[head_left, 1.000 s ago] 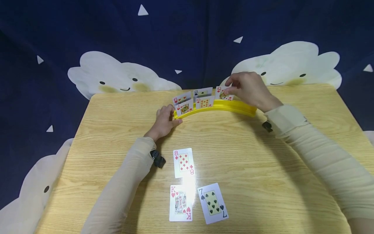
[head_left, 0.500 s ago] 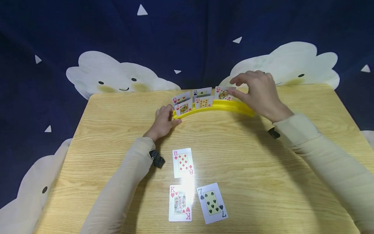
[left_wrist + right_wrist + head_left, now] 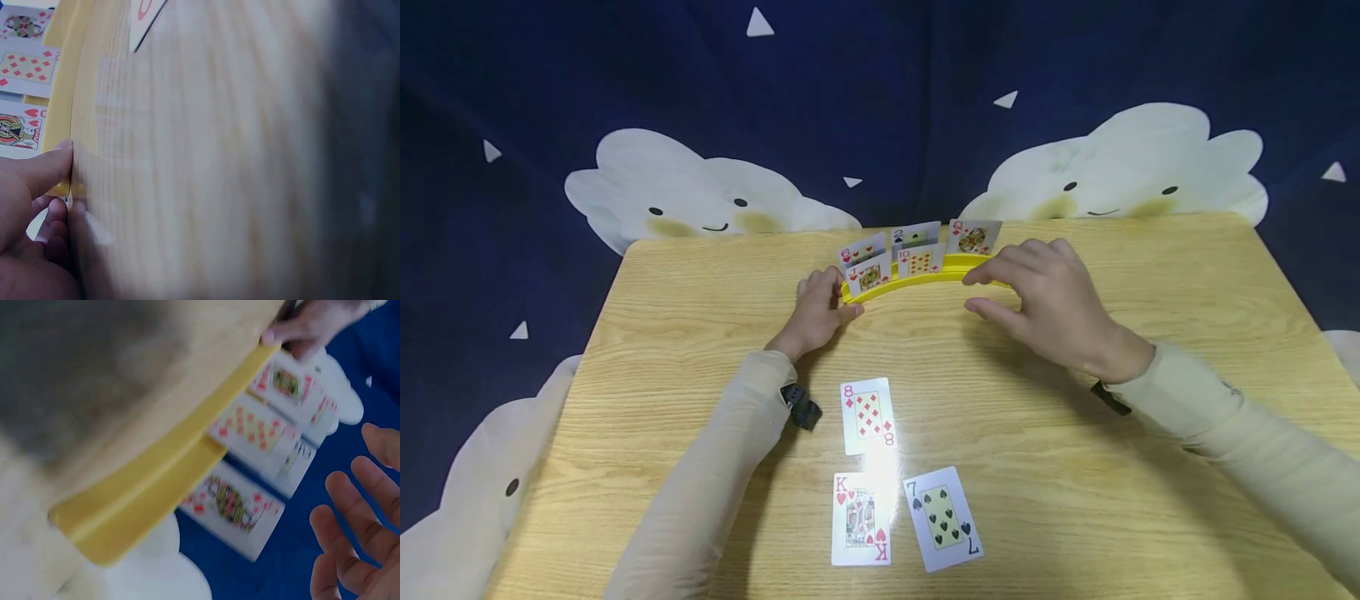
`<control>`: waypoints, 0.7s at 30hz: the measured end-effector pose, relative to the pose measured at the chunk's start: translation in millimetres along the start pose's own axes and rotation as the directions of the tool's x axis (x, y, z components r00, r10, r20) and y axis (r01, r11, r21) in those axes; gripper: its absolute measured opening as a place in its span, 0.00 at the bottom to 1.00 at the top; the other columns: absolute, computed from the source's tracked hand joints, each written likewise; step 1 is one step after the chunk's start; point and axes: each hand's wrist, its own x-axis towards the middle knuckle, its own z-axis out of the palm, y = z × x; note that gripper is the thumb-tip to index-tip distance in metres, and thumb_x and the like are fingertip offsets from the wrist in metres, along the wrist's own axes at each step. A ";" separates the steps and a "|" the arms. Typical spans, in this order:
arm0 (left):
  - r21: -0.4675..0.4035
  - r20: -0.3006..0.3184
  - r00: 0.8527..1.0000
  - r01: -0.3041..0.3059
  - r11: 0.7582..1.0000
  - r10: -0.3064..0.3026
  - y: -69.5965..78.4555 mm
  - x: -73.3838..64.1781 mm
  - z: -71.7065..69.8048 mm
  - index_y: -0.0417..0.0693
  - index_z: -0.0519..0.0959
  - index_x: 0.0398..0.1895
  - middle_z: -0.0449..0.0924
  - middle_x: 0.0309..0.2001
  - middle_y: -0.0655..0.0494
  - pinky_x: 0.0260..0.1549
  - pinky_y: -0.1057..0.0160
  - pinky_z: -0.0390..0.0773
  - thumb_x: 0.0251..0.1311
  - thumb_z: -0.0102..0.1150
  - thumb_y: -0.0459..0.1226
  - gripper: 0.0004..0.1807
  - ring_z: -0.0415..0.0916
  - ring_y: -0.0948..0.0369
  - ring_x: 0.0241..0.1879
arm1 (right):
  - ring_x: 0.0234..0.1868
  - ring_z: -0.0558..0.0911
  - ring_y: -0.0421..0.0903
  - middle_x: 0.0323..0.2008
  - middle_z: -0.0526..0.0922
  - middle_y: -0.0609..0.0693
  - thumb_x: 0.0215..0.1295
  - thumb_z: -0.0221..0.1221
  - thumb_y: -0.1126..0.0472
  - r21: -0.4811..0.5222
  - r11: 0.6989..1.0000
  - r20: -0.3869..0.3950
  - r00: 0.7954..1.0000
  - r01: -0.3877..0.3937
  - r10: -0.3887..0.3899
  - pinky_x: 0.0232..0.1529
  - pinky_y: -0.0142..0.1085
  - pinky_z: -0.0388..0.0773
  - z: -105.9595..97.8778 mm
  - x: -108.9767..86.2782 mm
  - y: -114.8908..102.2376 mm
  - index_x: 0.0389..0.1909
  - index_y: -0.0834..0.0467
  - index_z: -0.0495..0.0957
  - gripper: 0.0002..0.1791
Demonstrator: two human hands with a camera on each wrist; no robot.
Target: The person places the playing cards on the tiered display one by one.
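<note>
A curved yellow card holder (image 3: 957, 265) stands near the back of the table. My left hand (image 3: 814, 310) grips its left end, the thumb (image 3: 53, 164) at the front in the left wrist view. Slotted upright in the holder are a jack of hearts (image 3: 869, 275) before a six (image 3: 859, 248), a ten of diamonds (image 3: 921, 260) before a two of spades (image 3: 913, 235), and a queen of diamonds (image 3: 973, 239) in the back row. My right hand (image 3: 1052, 307) hovers in front of the holder's right part with spread, relaxed fingers (image 3: 353, 506), holding nothing.
Face up on the wooden table (image 3: 700, 333) lie an eight of diamonds (image 3: 868, 417), a king of hearts (image 3: 861, 518) and a seven of spades (image 3: 942, 518). A dark blue curtain (image 3: 880, 100) with white clouds hangs right behind the table's back edge.
My right hand has let go of the queen of diamonds, which stays in the holder, and has drawn back toward me. My left hand keeps its grip.
</note>
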 end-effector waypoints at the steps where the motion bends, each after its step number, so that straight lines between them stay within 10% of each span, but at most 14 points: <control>1: -0.002 -0.001 1.000 -0.001 1.000 0.001 0.1 -0.3 -0.1 0.44 0.66 0.48 0.62 0.47 0.47 0.52 0.55 0.56 0.76 0.68 0.38 0.17 0.54 0.48 0.54 | 0.40 0.85 0.57 0.39 0.91 0.54 0.61 0.79 0.58 0.007 1.000 0.012 1.000 0.013 -0.013 0.41 0.50 0.66 1.8 -3.1 -3.4 0.44 0.59 0.89 0.14; 21: -0.004 0.000 1.000 -0.007 1.000 0.007 1.9 -0.5 -1.0 0.44 0.65 0.48 0.62 0.47 0.46 0.51 0.54 0.55 0.76 0.68 0.38 0.18 0.54 0.47 0.55 | 0.42 0.81 0.47 0.42 0.87 0.46 0.61 0.76 0.42 0.081 0.986 0.303 0.939 0.146 -0.164 0.44 0.45 0.69 36.3 -63.3 -71.8 0.52 0.55 0.87 0.26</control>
